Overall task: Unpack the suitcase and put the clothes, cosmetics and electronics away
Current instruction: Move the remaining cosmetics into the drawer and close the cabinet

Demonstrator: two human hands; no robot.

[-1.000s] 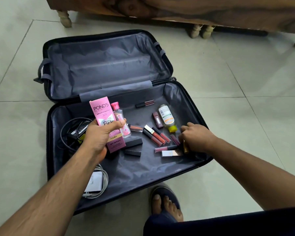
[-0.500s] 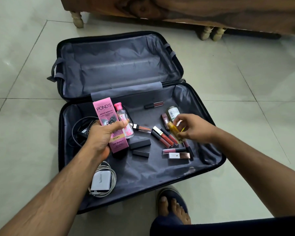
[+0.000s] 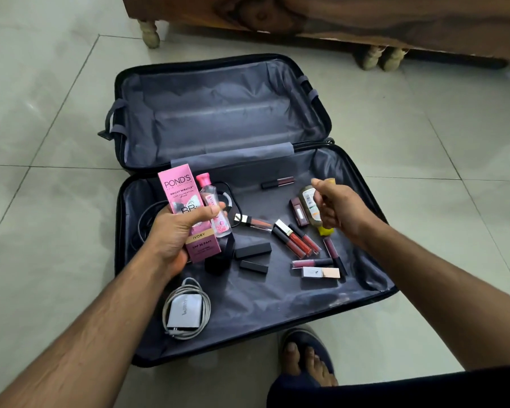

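A black suitcase [image 3: 277, 307] lies open on the floor, its far half empty. My left hand [image 3: 174, 237] grips a pink Pond's box [image 3: 178, 191] together with a small pink-capped bottle [image 3: 211, 201]. My right hand [image 3: 342, 210] is raised over the right side and pinches a small gold tube [image 3: 330, 181]. Under it lies a bottle with a yellow cap [image 3: 308, 206]. Several lip glosses [image 3: 298, 242], two black lipstick cases [image 3: 252, 250], a white and rose-gold lipstick [image 3: 321, 272] and a dark gloss [image 3: 277, 183] are scattered on the lining. A white charger with coiled cable [image 3: 184, 312] and a black cable [image 3: 147, 219] lie at the left.
The suitcase rests on a pale tiled floor [image 3: 454, 201]. Dark wooden furniture [image 3: 336, 16] on turned legs stands just behind it. My foot in a sandal [image 3: 306, 357] is at the suitcase's near edge.
My right hand has lifted away from the lipsticks at the near right, carrying the gold tube up and back. The left hand keeps holding the pink box and bottle.
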